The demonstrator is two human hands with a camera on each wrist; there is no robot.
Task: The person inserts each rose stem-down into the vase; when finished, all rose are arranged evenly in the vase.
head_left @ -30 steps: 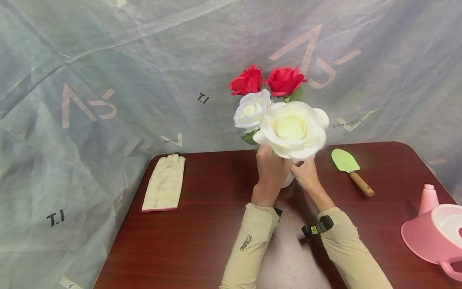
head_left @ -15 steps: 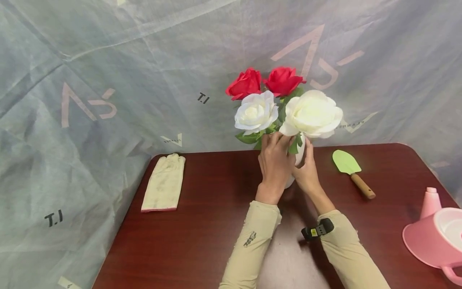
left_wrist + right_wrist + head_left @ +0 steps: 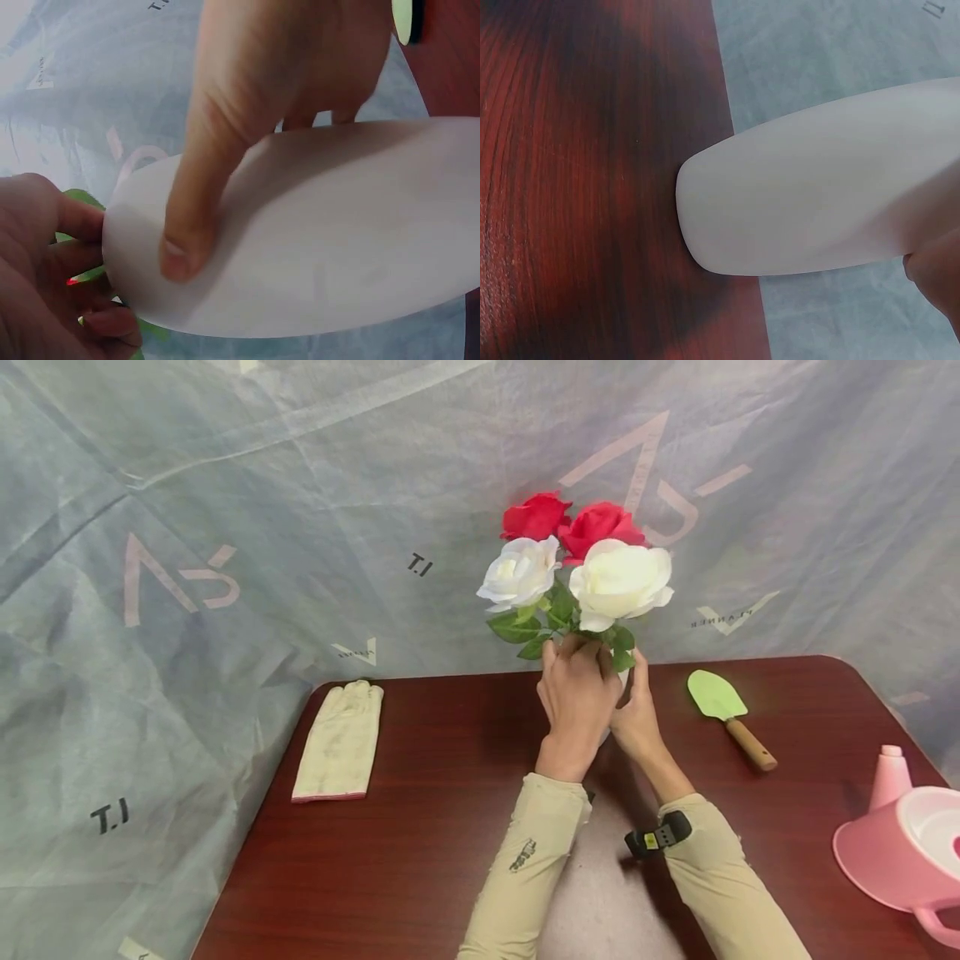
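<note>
In the head view two red roses [image 3: 536, 517] and two white roses [image 3: 621, 583] stand above a white vase [image 3: 802, 187]. The vase is upright on the table, mostly hidden by the hands in that view. My left hand [image 3: 576, 697] is at the vase's mouth, its fingers curled about the stems below the leaves [image 3: 517, 625]. In the left wrist view, these fingers [image 3: 79, 217] lie right at the rim, with bits of green behind them. My right hand [image 3: 637, 722] grips the vase's upper body, thumb along the near side. The stems' lower ends are hidden.
A pale cloth glove [image 3: 341, 739] lies on the table's left side. To the right are a green trowel [image 3: 717, 695] with a wooden handle and a pink watering can [image 3: 892, 843]. Behind the dark red table [image 3: 360, 868] hangs a grey sheet [image 3: 247, 510].
The larger white rose, first near the camera, swung up and right, then back left toward the red roses. The left fingers moved up to the stems. The right hand stays on the vase.
</note>
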